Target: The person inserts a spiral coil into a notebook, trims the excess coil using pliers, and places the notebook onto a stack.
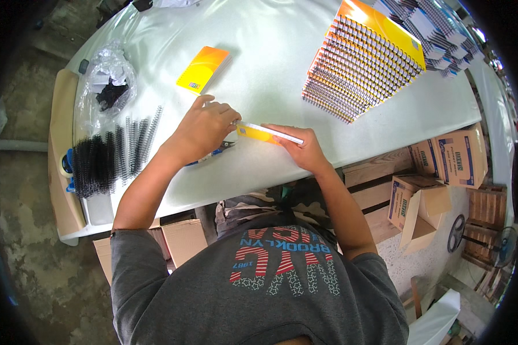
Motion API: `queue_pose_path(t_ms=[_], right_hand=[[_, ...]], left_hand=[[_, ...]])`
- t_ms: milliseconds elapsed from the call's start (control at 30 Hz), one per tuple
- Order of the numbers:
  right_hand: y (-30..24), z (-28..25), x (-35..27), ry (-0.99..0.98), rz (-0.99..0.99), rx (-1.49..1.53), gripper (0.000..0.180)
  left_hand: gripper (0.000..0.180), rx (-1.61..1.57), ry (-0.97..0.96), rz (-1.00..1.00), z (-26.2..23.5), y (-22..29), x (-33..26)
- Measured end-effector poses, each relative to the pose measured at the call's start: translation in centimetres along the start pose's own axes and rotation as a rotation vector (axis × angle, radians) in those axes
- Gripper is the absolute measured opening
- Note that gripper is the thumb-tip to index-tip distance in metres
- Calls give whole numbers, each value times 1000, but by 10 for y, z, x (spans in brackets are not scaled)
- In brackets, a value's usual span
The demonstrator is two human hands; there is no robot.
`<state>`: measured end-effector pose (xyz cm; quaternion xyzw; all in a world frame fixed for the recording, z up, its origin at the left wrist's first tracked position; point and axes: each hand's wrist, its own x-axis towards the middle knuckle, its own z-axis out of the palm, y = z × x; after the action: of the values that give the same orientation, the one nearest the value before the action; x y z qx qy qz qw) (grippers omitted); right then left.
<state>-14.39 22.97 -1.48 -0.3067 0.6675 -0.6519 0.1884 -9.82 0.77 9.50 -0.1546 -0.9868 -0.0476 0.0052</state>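
A small yellow-and-orange notebook [258, 133] is held edge-up above the table, its white page edges showing. My right hand [303, 150] grips its right end between thumb and fingers. At the other end, the curled fingers of my left hand [208, 130] close on the notebook's corner; what lies between those fingertips is partly hidden. Under my left wrist, a tool with dark and blue handles [217, 152], perhaps pliers, lies partly covered. Just beyond my left hand lies another spiral notebook [204, 69], yellow and orange.
Black spiral coils [93, 167] and greyish coils [135, 144] lie at the left, beside a clear plastic bag [110, 80]. A tall stack of spiral notebooks [362, 66] stands at the right, with more bound books [431, 34] behind. Cardboard boxes [417, 210] sit below the table's right edge.
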Motion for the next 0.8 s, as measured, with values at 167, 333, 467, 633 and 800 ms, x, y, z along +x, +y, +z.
queue_pose_path(t_ms=[167,333,467,633,800], right_hand=[[-4,6,-9,51,-105,-103,28],[-24,22,-26,158,-115,6,31],[-33,26,-29,74,-240,-153,34],[-39,33,-36,123,-291,-153,36],[-28,30,-43,61,-322,-237,39]], left_hand=[[77,127,176,27,19,10,-7],[109,204,365,136,116,30,-69],[111,304,816,36,56,7,-30],[112,39,650,61,116,29,-56],[107,189,885,104,68,20,-41]])
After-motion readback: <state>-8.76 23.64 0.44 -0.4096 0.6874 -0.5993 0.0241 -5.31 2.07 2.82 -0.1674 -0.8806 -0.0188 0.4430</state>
